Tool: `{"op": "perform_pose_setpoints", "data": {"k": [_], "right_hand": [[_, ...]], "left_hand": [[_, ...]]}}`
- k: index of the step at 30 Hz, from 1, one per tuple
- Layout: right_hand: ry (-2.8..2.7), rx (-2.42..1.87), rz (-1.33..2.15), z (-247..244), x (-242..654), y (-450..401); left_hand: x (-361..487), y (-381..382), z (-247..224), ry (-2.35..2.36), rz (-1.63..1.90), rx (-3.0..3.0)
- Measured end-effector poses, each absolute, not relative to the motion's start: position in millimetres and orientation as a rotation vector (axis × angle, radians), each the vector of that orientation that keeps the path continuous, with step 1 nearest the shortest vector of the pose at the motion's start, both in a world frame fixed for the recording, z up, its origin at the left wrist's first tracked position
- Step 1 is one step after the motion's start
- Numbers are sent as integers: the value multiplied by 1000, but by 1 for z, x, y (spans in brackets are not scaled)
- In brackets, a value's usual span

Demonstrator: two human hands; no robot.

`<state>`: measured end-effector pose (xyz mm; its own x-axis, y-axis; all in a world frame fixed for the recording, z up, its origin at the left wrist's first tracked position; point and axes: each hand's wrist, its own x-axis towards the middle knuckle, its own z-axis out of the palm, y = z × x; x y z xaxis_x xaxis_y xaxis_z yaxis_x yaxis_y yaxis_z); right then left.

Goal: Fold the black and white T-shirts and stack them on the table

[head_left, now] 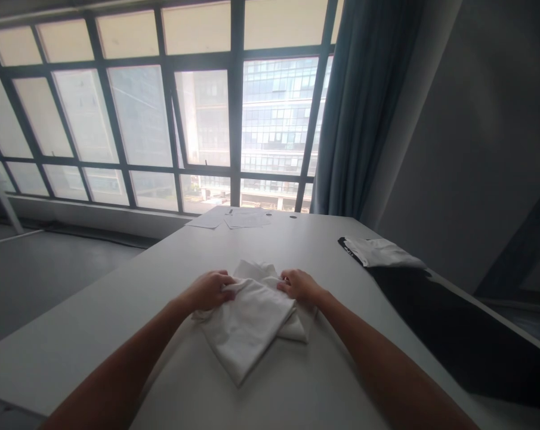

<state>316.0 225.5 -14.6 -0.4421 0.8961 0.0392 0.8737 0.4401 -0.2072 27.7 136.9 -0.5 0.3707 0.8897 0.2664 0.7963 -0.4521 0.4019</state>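
Left hand (213, 289) and right hand (299, 285) each have fingers and thumb closed on the upper part of a crumpled white cloth (252, 328), seen from the head camera, one at either side. That cloth lies on the white table (117, 307), a folded corner pointing toward the person. Tabletop runs out from the left forearm to the table's left edge, and beyond the hands toward the far edge, where paper sheets (247, 220) lie. Along the right side stretches a long black cloth (457, 328), bearing a folded white garment (381, 252), well apart from the right hand. A curtain (363, 107) hangs behind, beside the windows (202, 119).
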Motion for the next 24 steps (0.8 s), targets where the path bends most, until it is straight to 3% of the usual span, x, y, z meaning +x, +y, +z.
{"op": "perform_pose_setpoints", "data": {"k": [6, 11, 15, 19, 24], "right_hand": [[-2291, -1533, -59, -5, 326, 233], [-1882, -1625, -171, 4, 360, 247], [-1550, -1687, -28, 2, 398, 262], [-1299, -1657, 203, -1, 415, 273], [-1363, -1394, 403, 8, 396, 272]], "left_hand": [[-7, 146, 5, 1813, 1078, 2370], [-65, 157, 7, 2286, 1491, 1935], [-109, 159, 0, 2517, 1742, 1306], [-125, 155, -9, 2628, 1722, 861], [-91, 161, -14, 2666, 1667, 1369]]}}
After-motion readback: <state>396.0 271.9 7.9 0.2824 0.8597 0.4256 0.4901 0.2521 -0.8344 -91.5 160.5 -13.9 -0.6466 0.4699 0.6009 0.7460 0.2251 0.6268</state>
